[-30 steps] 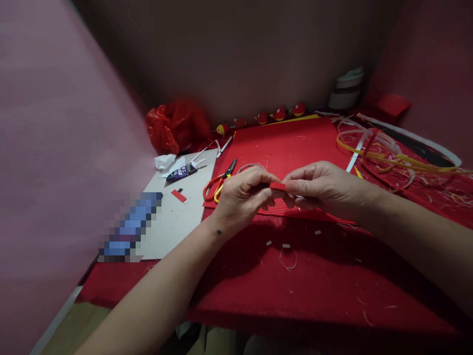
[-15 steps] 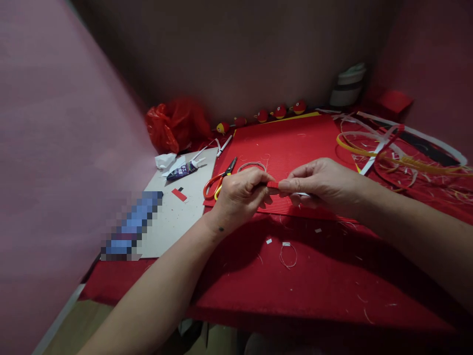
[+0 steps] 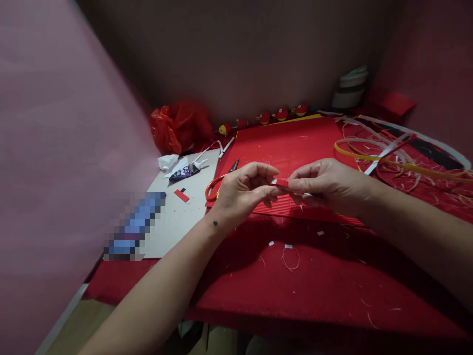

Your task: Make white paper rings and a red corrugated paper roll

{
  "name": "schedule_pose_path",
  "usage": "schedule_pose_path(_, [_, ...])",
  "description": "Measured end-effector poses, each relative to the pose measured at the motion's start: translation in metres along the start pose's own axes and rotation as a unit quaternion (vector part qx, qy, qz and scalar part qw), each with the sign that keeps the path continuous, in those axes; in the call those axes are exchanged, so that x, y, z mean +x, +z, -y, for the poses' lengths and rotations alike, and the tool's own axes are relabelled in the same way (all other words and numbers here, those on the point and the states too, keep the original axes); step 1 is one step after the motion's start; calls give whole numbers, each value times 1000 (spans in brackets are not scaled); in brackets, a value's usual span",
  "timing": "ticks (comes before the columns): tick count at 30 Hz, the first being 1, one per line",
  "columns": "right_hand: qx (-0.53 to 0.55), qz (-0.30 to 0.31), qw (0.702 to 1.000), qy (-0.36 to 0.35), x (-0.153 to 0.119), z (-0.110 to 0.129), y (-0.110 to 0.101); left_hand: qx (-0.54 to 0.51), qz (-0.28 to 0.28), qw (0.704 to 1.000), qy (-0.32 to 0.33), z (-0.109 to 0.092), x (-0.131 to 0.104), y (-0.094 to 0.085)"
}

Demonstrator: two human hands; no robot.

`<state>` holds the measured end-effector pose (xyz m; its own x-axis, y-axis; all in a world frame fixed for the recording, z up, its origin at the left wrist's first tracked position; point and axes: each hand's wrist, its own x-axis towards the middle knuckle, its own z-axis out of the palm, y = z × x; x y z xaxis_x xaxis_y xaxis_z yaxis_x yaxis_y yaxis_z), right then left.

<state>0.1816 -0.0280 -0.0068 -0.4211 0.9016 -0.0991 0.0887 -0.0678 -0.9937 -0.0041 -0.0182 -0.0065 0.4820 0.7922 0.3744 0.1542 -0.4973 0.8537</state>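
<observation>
Between my hands is a small red strip [image 3: 281, 184] with a white bit at its left end. My right hand [image 3: 321, 182] pinches the strip's right end between thumb and fingers. My left hand [image 3: 248, 187] is at the other end, its index finger raised off the strip and its thumb under or against it. Both hands are over the red corrugated sheet [image 3: 284, 148]. Red-handled scissors [image 3: 213, 186] lie just left of my left hand, partly hidden by it.
A glue tube [image 3: 185, 171] and a red scrap [image 3: 182, 195] lie on the grey board [image 3: 177, 227]. Several small red birds [image 3: 282, 114] line the back beside a red plastic bag [image 3: 173, 128]. Paper strips [image 3: 402, 162] tangle at the right. Thread and scraps dot the red cloth [image 3: 236, 291].
The index finger of my left hand has lifted away from the thumb, uncovering the white bit on the strip. My right hand keeps its pinch. The view has shifted slightly.
</observation>
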Motion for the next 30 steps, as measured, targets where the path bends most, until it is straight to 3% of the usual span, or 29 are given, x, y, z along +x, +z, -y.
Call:
schedule_pose_path(3, [14,26,1000,1,0,0,-4,-126,13,990,-60,-2,1,-1])
schedule_pose_path(10, [64,68,996,-1,0,-5,-6,-209,28,975,-76,-1,0,-5])
schedule_pose_path(15, [46,65,997,10,-2,0,-5,-237,54,966,-86,-2,0,-6])
schedule_pose_path(23, [35,82,996,27,-2,-1,-5,-252,120,948,-154,-4,2,-14])
schedule_pose_path(30, [13,82,996,36,-2,0,-3,-269,140,929,-210,-3,3,-17])
